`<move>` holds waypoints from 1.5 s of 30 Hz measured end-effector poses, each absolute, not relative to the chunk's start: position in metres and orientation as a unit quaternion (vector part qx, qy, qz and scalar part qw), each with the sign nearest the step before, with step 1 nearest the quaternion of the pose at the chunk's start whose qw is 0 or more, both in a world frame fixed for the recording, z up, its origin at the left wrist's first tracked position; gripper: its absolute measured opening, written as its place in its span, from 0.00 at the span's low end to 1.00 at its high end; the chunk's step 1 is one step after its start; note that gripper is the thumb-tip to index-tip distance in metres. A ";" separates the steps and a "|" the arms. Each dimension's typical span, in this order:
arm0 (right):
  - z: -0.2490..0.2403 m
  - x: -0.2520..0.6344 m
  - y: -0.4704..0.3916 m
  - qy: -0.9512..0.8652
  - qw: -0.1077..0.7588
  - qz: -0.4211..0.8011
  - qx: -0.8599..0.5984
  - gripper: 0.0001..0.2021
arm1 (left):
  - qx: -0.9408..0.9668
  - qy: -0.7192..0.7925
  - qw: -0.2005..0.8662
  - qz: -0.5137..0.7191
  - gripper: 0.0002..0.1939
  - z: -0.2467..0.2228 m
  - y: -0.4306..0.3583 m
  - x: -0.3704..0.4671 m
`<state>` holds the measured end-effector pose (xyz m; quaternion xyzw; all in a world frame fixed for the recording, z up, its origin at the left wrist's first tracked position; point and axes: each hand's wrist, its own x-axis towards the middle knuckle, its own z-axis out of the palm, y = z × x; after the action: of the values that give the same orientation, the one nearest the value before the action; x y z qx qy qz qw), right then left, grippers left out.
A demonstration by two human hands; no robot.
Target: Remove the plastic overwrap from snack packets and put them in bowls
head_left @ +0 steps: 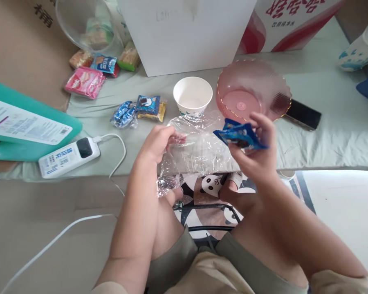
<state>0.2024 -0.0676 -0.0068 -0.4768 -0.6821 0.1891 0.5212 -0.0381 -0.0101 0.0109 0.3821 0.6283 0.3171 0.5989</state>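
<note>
Hands over a cloth-covered table, seen by an onlooker in the room. The left hand, near the middle of the front edge, pinches the left side of a clear plastic bag between thumb and fingers; the crumpled film spreads rightward and hangs partly over that edge. The right hand grasps a blue packet, fingers curled about its right end; the packet is raised just inside the front edge, right of the bag. Behind the bag stands a paper bowl, upright, and just beside it, to the right, a pink bowl with a gilt scalloped rim. A dark flat object lies beside the pink bowl, toward the table's right edge. Left of the paper bowl lie small wrapped packets. Near the front left corner, a white power bank bears a plugged-in cable.
</note>
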 end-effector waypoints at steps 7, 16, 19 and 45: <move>0.040 0.164 0.041 -0.755 0.427 0.122 -0.483 0.28 | 0.441 0.606 0.612 0.251 0.10 0.010 -0.012 -0.046; 0.034 0.164 0.011 -0.791 0.372 0.095 -0.476 0.18 | 0.530 0.493 0.668 0.173 0.13 0.023 -0.013 -0.051; 0.010 0.188 -0.048 -0.764 0.405 0.160 -0.476 0.20 | 0.570 0.431 0.684 0.146 0.14 0.026 -0.015 -0.053; -0.034 0.229 -0.058 -0.417 0.539 0.406 -0.608 0.20 | 0.445 0.542 0.627 0.340 0.05 0.013 -0.011 -0.056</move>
<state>0.2294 -0.0581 -0.0342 -0.6082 -0.4172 0.4061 0.5395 -0.0563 -0.0109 0.0125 0.4449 0.5421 0.3395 0.6269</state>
